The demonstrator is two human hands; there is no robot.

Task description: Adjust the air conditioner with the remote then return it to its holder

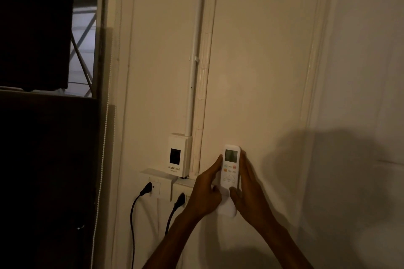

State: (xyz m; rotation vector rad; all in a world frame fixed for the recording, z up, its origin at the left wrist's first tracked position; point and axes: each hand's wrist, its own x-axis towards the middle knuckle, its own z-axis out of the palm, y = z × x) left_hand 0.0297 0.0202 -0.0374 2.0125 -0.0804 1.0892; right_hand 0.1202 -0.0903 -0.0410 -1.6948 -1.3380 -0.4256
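Note:
A white air-conditioner remote (230,167) stands upright against the cream wall, its small screen at the top and coloured buttons below. Its lower end sits in a white wall holder (227,208), mostly hidden by my fingers. My left hand (206,192) grips the remote's left edge, thumb near its lower front. My right hand (248,194) wraps the right edge, thumb on the front below the buttons. No air conditioner is in view.
A white breaker box (178,155) with a conduit pipe (193,85) running up sits left of the remote. Below it are two wall sockets (157,185) with black plugs (146,189) and hanging cords. Dark cabinets (43,159) and a window fill the left side.

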